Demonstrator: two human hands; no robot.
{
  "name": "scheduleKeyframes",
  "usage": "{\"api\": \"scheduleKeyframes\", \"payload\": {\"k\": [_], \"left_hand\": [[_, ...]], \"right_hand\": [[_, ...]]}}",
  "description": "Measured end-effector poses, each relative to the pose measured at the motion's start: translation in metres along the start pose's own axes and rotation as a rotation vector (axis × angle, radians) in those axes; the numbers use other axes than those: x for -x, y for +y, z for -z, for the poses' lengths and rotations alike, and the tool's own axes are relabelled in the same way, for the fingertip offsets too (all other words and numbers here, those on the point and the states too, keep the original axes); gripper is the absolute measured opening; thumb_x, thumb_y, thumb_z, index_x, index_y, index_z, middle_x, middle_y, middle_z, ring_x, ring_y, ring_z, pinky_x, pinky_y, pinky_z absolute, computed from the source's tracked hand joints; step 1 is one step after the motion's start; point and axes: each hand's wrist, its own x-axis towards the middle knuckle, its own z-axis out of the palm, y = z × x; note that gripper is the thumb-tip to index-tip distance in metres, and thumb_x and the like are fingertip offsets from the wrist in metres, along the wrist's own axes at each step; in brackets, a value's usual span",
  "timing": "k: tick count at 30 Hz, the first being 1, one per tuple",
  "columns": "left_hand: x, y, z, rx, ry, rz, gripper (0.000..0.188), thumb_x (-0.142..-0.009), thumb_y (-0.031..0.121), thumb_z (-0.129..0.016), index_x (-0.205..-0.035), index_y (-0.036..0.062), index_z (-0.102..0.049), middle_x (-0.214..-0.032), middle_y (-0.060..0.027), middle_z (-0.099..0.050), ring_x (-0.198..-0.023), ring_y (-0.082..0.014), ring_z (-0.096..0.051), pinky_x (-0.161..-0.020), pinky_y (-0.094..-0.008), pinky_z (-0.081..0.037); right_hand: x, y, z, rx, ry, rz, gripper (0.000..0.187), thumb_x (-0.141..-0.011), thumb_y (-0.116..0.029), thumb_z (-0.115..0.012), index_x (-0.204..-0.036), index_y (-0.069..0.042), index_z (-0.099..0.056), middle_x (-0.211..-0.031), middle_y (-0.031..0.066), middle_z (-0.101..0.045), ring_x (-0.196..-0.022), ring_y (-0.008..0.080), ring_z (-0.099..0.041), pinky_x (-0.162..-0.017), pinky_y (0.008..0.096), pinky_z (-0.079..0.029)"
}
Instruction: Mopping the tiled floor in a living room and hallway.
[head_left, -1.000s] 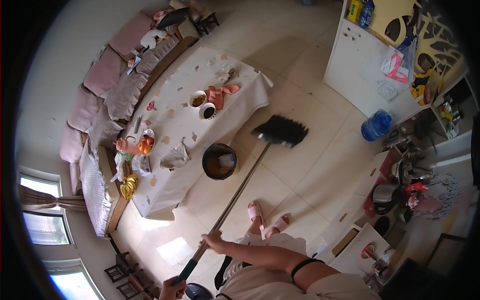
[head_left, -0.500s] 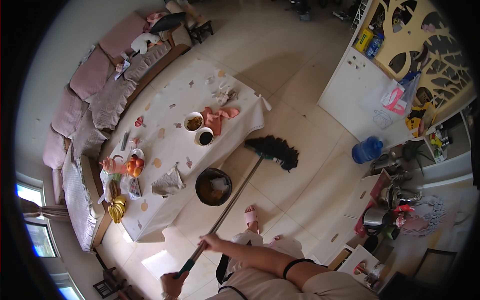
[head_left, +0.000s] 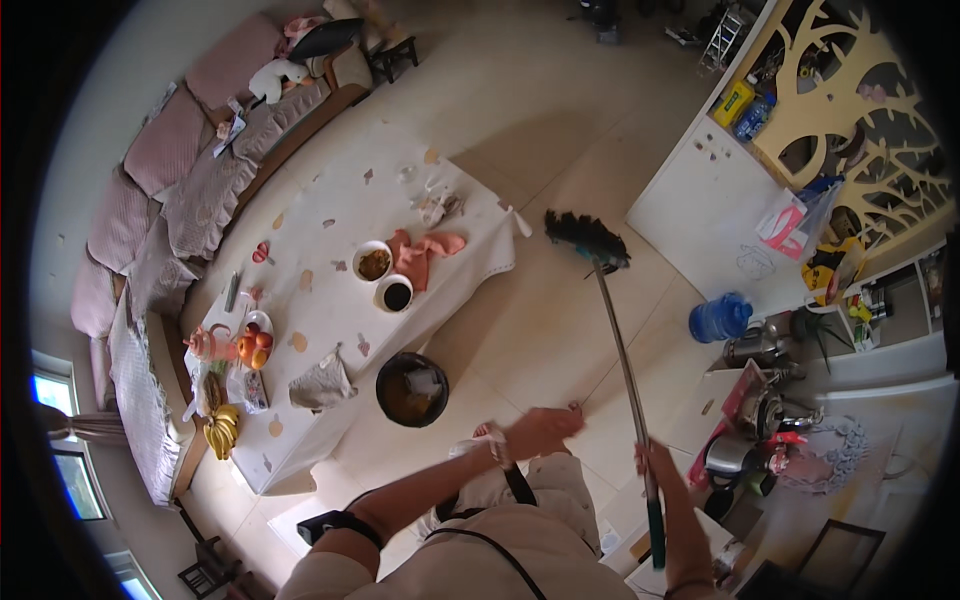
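Observation:
My right hand (head_left: 652,466) grips the long handle of a broom (head_left: 622,352) low down, just above its green grip. The handle runs up and away to the black bristle head (head_left: 585,238), which rests on the pale tiled floor just right of the low table's corner. My left hand (head_left: 542,430) is off the handle, to its left, holding nothing, with loosely spread and slightly blurred fingers. It hovers over the floor to the right of a black bin (head_left: 411,389) with rubbish in it.
A low table with a white cloth (head_left: 330,230) carries two bowls (head_left: 385,278), a pink cloth (head_left: 425,250), a fruit plate and bananas (head_left: 221,430). A sofa with pink cushions (head_left: 160,190) lies behind it. A blue water bottle (head_left: 719,318) and a white cabinet (head_left: 715,215) stand right.
My left hand has let go of the broom handle; only my right hand holds it now. The broom has swung from my left side to my right, its head further from the table.

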Motion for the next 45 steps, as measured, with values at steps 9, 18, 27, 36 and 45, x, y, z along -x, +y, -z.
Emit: {"api": "scheduleKeyframes", "payload": {"k": [9,18,27,36,45], "left_hand": [[0.08,-0.258,0.098,-1.116,-0.173,1.079,0.016,-0.067,0.015,-0.056,-0.08,0.0083,-0.061,-0.081,-0.0083,-0.06,-0.076,-0.0223,-0.058,-0.061,-0.0369,-0.047],[-0.019,-0.141,0.046,0.107,0.513,1.311,0.022,-0.073,0.022,-0.053,-0.073,0.0002,-0.056,-0.063,-0.0071,-0.056,-0.051,-0.0136,-0.052,-0.043,-0.0245,-0.042],[-0.243,-0.064,0.101,-0.049,0.302,0.608,0.028,-0.079,0.026,-0.051,-0.097,0.0047,-0.054,-0.077,-0.0033,-0.058,-0.065,-0.0094,-0.054,-0.056,-0.021,-0.045],[-0.358,0.104,0.204,0.802,0.206,0.485,0.049,-0.08,0.036,-0.047,-0.117,0.0053,-0.037,-0.107,-0.0068,-0.046,-0.085,-0.0145,-0.05,-0.071,-0.0271,-0.045],[-0.388,0.149,0.331,0.408,0.356,0.602,0.064,-0.075,0.04,-0.053,-0.122,0.0041,-0.029,-0.098,-0.0077,-0.049,-0.083,-0.0126,-0.049,-0.066,-0.0258,-0.044]], "right_hand": [[0.039,0.003,0.078,0.19,0.195,-0.275,0.021,-0.072,-0.017,-0.056,-0.081,0.0,-0.047,-0.047,0.0049,-0.043,-0.031,0.0134,-0.042,-0.026,0.0261,-0.033],[-0.065,-0.104,0.173,0.665,0.141,-0.034,0.029,-0.074,-0.025,-0.054,-0.072,0.001,-0.044,-0.048,0.0104,-0.046,-0.033,0.0182,-0.047,-0.028,0.0305,-0.038],[-0.219,-0.262,0.085,-0.018,-0.126,-0.213,0.025,-0.074,-0.02,-0.057,-0.075,-0.004,-0.037,-0.048,0.0059,-0.039,-0.032,0.0131,-0.037,-0.028,0.0278,-0.033],[-0.37,-0.469,-0.037,-0.414,-0.374,-0.239,0.023,-0.078,-0.025,-0.051,-0.067,-0.008,-0.04,-0.048,0.0013,-0.037,-0.038,0.0108,-0.038,-0.036,0.0256,-0.035],[-0.455,-0.557,-0.181,-0.616,-0.322,-0.293,0.019,-0.079,-0.02,-0.048,-0.075,-0.004,-0.038,-0.049,0.0087,-0.04,-0.039,0.0201,-0.043,-0.037,0.0338,-0.039]]}}
